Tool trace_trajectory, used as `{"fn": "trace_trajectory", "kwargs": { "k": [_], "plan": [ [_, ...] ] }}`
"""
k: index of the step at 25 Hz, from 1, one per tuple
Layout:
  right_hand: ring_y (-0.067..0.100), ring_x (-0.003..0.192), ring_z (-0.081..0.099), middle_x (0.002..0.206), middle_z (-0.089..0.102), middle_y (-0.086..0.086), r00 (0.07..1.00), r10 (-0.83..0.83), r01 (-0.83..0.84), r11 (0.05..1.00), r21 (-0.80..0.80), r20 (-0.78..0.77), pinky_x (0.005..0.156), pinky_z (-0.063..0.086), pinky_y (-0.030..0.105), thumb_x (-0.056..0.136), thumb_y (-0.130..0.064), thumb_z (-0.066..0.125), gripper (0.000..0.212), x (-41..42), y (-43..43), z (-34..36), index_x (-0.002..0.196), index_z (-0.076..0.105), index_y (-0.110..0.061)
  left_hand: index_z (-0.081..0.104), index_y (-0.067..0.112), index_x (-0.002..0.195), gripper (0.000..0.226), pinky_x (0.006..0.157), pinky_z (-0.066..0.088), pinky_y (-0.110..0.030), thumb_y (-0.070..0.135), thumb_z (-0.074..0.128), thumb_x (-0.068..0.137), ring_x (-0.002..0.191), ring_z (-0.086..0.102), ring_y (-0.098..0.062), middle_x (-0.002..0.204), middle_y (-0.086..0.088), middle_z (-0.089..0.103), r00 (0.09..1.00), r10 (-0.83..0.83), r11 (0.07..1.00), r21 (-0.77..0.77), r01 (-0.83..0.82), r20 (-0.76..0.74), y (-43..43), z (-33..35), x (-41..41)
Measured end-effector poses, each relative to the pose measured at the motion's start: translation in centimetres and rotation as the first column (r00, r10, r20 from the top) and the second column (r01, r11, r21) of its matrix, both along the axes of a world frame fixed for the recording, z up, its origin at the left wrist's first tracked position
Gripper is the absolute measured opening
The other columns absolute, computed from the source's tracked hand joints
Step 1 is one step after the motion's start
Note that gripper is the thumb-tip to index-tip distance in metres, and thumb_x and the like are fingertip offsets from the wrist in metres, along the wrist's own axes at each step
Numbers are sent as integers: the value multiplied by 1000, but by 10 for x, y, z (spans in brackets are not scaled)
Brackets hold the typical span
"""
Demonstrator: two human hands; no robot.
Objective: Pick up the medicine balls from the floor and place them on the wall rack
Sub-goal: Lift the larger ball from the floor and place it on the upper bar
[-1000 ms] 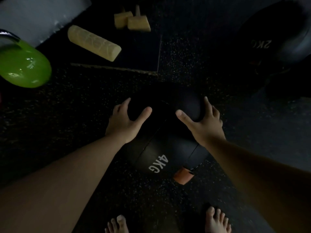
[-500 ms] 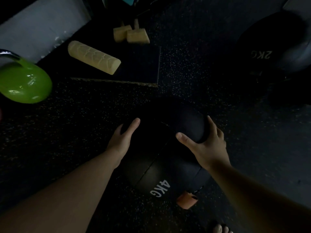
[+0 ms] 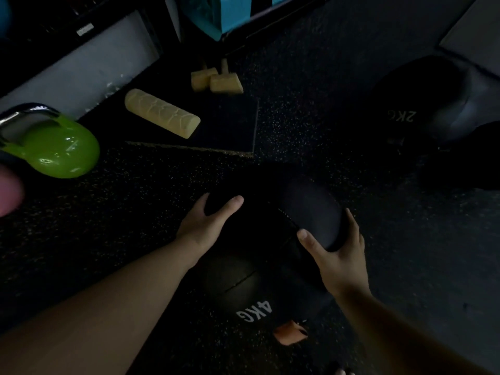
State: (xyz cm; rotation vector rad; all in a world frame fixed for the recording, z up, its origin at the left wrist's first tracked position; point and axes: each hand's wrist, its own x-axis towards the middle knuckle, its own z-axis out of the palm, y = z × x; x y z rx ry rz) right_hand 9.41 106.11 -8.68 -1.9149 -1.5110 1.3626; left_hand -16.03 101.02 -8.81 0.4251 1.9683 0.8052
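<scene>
Both grip: left hand and right hand clasp opposite sides of the black rubber 4KG medicine ball, low at the speckled black rubber floor; whether it is lifted is unclear. Step: pickup. Next: hoist and carry to the rack. A black 2KG ball waits far right.

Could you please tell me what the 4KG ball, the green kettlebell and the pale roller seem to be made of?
4KG ball: matte black, seamed panels; probably rubber or synthetic leather. Green kettlebell: glossy painted metal, bright highlights, chrome-like handle. Pale roller: dull, grooved; likely foam, possibly cork.
</scene>
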Motion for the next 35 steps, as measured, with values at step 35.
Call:
{"fn": "trace_trajectory", "kwargs": {
  "k": [35],
  "plan": [
    [36,143,40,157,36,7,569,624,9,646,763,-535,113,41,62,36,-107,57,142,-247,63,986,159,24,-44,70,30,141,138,108,57,-49,106,71,25,116,73,-30,130,-4,76,642,664,555,828,-80,-383,-71,1056,-154]
  ]
}}
